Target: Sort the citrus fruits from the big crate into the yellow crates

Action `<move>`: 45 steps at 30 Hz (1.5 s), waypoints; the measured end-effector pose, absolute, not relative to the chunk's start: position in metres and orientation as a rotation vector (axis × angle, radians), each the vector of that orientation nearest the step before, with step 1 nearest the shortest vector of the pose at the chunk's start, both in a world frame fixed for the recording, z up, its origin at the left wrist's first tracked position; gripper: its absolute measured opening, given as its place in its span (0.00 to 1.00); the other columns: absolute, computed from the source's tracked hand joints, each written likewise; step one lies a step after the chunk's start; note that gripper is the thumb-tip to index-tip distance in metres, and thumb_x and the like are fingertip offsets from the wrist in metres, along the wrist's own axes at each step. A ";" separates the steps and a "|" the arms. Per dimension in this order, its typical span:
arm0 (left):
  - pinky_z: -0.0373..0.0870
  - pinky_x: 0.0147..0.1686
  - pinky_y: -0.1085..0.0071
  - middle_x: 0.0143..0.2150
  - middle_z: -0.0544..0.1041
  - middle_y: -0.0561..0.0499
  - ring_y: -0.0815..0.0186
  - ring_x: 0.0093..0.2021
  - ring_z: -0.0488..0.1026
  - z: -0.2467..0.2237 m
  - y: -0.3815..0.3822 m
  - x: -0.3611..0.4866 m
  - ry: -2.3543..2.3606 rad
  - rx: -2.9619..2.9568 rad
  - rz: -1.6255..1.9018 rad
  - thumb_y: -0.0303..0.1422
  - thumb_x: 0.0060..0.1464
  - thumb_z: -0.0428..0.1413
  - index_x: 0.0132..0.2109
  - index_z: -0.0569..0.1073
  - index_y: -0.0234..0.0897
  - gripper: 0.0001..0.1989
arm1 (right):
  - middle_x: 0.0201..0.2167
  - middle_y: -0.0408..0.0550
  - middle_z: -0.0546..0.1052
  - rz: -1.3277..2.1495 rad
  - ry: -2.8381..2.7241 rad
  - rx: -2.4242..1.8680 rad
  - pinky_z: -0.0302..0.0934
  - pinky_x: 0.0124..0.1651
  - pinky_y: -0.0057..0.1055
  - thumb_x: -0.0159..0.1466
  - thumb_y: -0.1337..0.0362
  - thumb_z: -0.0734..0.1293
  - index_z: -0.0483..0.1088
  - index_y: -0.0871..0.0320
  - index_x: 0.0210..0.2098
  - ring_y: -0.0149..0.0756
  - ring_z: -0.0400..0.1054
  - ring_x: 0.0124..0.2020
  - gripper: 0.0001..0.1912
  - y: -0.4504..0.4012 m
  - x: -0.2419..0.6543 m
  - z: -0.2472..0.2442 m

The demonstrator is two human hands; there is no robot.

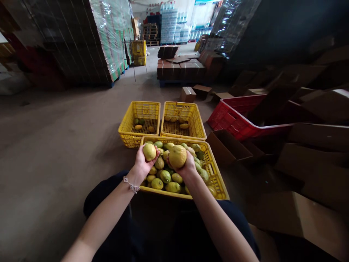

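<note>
My left hand (140, 163) is closed around a smooth, round yellow fruit (149, 152), held above the left part of the near yellow crate. In my right hand (188, 165) sits a larger, bumpier yellow fruit (177, 157), with the fingers mostly hidden behind it. Below both hands, the near yellow crate (218, 174) is filled with many oblong green and yellow fruits (165, 176). The two held fruits are apart from each other. A bracelet (131, 185) circles my left wrist.
Behind the near crate stand a left yellow crate (122, 133) and a right yellow crate (198, 125), each with several fruits at the bottom. A red crate (229, 116) and cardboard boxes (283, 214) crowd the right side. Wrapped pallet stacks (110, 36) rise farther back.
</note>
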State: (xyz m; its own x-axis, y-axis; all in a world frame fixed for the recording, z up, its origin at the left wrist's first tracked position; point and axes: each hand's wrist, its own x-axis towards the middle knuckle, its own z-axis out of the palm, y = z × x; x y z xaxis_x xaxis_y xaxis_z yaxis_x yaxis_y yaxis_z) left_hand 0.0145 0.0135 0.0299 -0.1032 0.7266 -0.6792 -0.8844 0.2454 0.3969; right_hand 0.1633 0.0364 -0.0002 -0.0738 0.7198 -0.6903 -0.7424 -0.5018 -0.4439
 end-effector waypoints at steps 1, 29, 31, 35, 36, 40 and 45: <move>0.79 0.26 0.73 0.29 0.77 0.48 0.66 0.26 0.77 0.029 0.014 0.015 0.966 -0.202 1.351 0.30 0.66 0.49 0.41 0.76 0.34 0.11 | 0.22 0.42 0.77 1.787 0.031 -1.108 0.73 0.27 0.36 0.64 0.61 0.60 0.69 0.50 0.34 0.39 0.72 0.22 0.07 0.037 0.163 -0.001; 0.83 0.40 0.67 0.36 0.75 0.51 0.67 0.33 0.77 0.030 0.012 0.016 0.974 -0.152 1.479 0.29 0.62 0.61 0.40 0.74 0.37 0.02 | 0.22 0.40 0.75 1.717 0.059 -1.176 0.76 0.34 0.39 0.68 0.61 0.60 0.68 0.51 0.32 0.38 0.72 0.25 0.09 0.032 0.156 0.014; 0.83 0.36 0.66 0.34 0.75 0.49 0.66 0.30 0.76 0.029 0.013 0.017 0.980 -0.178 1.408 0.34 0.65 0.58 0.41 0.75 0.36 0.06 | 0.23 0.40 0.76 1.716 0.051 -1.165 0.77 0.34 0.39 0.67 0.61 0.61 0.68 0.50 0.33 0.38 0.72 0.26 0.07 0.033 0.156 0.010; 0.80 0.30 0.71 0.32 0.77 0.47 0.66 0.28 0.76 0.028 0.013 0.018 0.955 -0.222 1.313 0.35 0.69 0.51 0.42 0.77 0.33 0.12 | 0.22 0.40 0.75 1.762 0.088 -1.145 0.77 0.36 0.41 0.66 0.62 0.61 0.67 0.50 0.32 0.40 0.73 0.26 0.06 0.032 0.155 0.011; 0.79 0.28 0.72 0.32 0.78 0.47 0.66 0.28 0.76 0.028 0.013 0.019 0.945 -0.230 1.312 0.34 0.69 0.50 0.43 0.77 0.33 0.12 | 0.21 0.40 0.74 1.777 0.102 -1.150 0.77 0.36 0.42 0.66 0.62 0.60 0.67 0.50 0.32 0.40 0.73 0.26 0.07 0.031 0.155 0.013; 0.79 0.28 0.72 0.32 0.78 0.47 0.65 0.29 0.78 0.031 0.012 0.020 0.879 -0.250 1.353 0.36 0.71 0.49 0.42 0.76 0.34 0.14 | 0.21 0.43 0.74 1.845 0.121 -1.151 0.76 0.35 0.42 0.68 0.57 0.59 0.67 0.51 0.32 0.43 0.75 0.28 0.11 0.029 0.154 0.018; 0.80 0.28 0.71 0.32 0.77 0.50 0.66 0.28 0.77 0.035 0.012 0.018 0.852 -0.262 1.425 0.38 0.66 0.58 0.38 0.75 0.37 0.10 | 0.22 0.43 0.75 1.867 -0.003 -1.114 0.76 0.32 0.41 0.66 0.57 0.62 0.67 0.51 0.33 0.41 0.73 0.25 0.07 0.030 0.155 0.012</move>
